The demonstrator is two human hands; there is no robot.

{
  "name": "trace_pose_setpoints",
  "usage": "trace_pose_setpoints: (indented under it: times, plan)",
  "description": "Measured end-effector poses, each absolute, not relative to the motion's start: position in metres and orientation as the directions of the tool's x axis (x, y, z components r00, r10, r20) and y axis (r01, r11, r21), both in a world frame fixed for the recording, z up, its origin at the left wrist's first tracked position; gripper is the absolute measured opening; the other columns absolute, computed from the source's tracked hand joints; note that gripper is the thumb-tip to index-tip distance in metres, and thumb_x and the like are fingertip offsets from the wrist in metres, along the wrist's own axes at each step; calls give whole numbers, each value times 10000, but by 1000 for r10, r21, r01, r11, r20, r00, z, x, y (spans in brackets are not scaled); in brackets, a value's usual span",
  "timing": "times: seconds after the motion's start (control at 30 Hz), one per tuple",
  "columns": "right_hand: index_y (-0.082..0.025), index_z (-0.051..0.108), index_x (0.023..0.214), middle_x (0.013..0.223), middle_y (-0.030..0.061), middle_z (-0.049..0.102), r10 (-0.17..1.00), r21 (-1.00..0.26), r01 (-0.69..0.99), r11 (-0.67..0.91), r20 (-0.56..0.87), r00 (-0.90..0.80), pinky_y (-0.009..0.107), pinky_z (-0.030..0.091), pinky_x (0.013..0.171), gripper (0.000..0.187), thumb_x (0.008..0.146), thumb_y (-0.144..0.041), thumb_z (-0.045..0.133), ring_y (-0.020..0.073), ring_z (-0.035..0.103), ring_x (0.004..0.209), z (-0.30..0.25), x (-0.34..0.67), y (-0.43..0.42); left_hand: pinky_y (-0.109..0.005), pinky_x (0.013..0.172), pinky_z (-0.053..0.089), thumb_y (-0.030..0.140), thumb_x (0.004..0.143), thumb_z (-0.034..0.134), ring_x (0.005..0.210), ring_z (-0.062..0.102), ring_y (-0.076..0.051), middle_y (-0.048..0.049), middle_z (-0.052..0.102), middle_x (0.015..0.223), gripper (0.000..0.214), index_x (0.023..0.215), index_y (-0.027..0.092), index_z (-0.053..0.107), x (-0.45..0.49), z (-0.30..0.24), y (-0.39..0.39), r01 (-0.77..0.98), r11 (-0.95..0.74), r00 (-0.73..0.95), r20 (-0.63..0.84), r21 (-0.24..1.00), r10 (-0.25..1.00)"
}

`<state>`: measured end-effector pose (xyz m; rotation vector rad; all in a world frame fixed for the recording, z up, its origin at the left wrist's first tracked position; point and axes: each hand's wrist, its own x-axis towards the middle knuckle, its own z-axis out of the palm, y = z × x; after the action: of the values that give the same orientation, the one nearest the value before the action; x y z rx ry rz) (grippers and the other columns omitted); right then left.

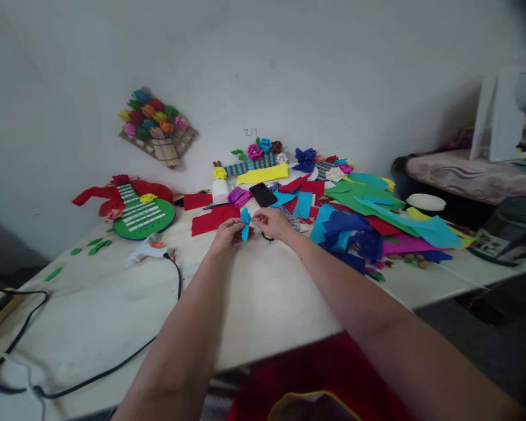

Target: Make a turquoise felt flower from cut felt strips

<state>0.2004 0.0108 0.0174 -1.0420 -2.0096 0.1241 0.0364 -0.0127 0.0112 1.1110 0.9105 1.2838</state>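
Both hands close on one small blue paper (pixel 245 224), held just above the table (pixel 263 292). Left hand (pixel 226 233) pinches the paper's left side between thumb and fingers, in a narrow, firm grip. Right hand (pixel 272 223) has its fingertips drawn together on the upper right edge, also narrow; the exact contact is too small to resolve. The paper sits between the two hands, so it lies to the right of the left grip and to the left of the right grip. Its long axis runs roughly upright in the view, from the fingertips down toward the table, with the lower end hanging free below the left thumb. The left hand covers more of the paper and is the nearer of the two; the right hand meets it only at the tips. Reference point: the phone (pixel 263 194). The held paper is just in front of the phone, toward the person. A red sheet (pixel 213 219) lies left of the phone, partly behind the left hand. A glue gun (pixel 146 251) rests well to the left of the phone, with its cable (pixel 177 280) trailing toward the near edge. A pile of coloured sheets (pixel 363 228) spreads to the right of the phone.
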Motion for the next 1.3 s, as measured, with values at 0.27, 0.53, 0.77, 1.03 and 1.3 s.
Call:
trace_pose_setpoints:
  times: [0.27, 0.53, 0.77, 1.03, 1.3]
  plan:
    - [-246, 681, 976, 892, 13, 661, 594, -301, 552, 777, 641, -487, 215, 404, 681, 242, 770, -257, 556, 120, 587, 787, 17, 197, 11, -318, 601, 525, 196, 619, 618, 566, 627, -174, -61, 663, 639, 126, 715, 121, 584, 31, 8, -9, -311, 33, 109, 1, 950, 994]
    - [-281, 679, 977, 943, 5, 636, 572, -265, 536, 802, 600, -559, 214, 411, 706, 223, 790, -261, 558, 117, 580, 843, 14, 196, 16, -325, 589, 528, 184, 619, 572, 535, 619, -171, -44, 638, 591, 86, 682, 126, 571, 32, 8, -8, -301, 82, 126, -46, 950, 991]
    - [-276, 688, 953, 930, 9, 638, 563, -244, 537, 808, 590, -578, 215, 408, 695, 209, 807, -267, 538, 118, 581, 832, 15, 195, 15, -321, 597, 532, 174, 608, 558, 524, 616, -164, -33, 622, 555, 81, 676, 131, 565, 34, 9, -9, -279, 89, 111, -60, 956, 992]
    - [-249, 696, 928, 918, 22, 645, 549, -229, 535, 813, 609, -572, 216, 409, 694, 205, 804, -283, 536, 123, 584, 831, 15, 195, 14, -318, 604, 535, 181, 614, 540, 526, 621, -165, -55, 647, 609, 119, 695, 111, 592, 36, 10, -9, -278, 108, 110, -80, 955, 991]
    - [-187, 710, 816, 782, 14, 661, 646, -442, 482, 757, 619, -447, 203, 404, 611, 172, 755, -217, 553, 107, 581, 692, 15, 190, 13, -349, 637, 538, 457, 738, 525, 576, 640, -191, -68, 651, 620, 324, 708, 140, 588, 35, 11, -6, -368, 141, 137, -96, 919, 986]
